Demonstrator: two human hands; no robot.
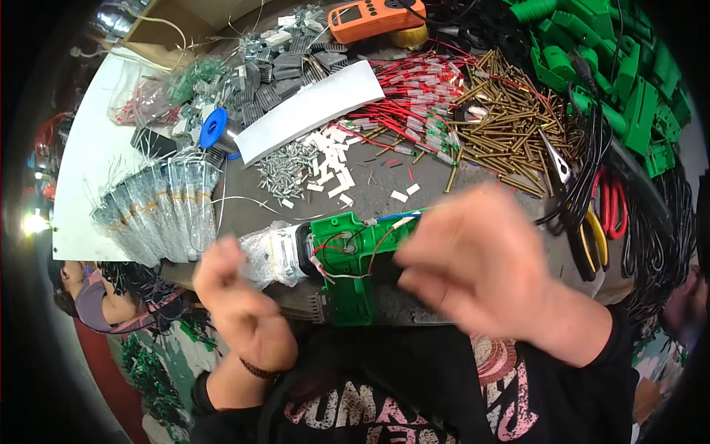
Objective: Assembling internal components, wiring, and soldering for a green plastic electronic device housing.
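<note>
In front of me lies a green plastic housing half (pixel 353 300), its open side up, with a handle part pointing toward me. Red, black, blue and brown wires run inside it. From its left end sticks out a part wrapped in clear bubble film (pixel 270 255), beside a black collar (pixel 305 250). My left hand (pixel 244 303) hovers at the wrapped part's near left side, its curled fingers smeared by motion. Over the right end of the housing, my right hand (pixel 477 259) is blurred too and hides that end. I make out nothing held in either hand.
Behind the housing lie screws (pixel 285 170), white pieces (pixel 333 159), a white strip (pixel 310 111), red wires (pixel 414 103) and brass-coloured rods (pixel 510 111). Film-wrapped parts (pixel 159 211) sit left; pliers (pixel 592 244), black cables (pixel 584 170) and green housings (pixel 636 96) sit right.
</note>
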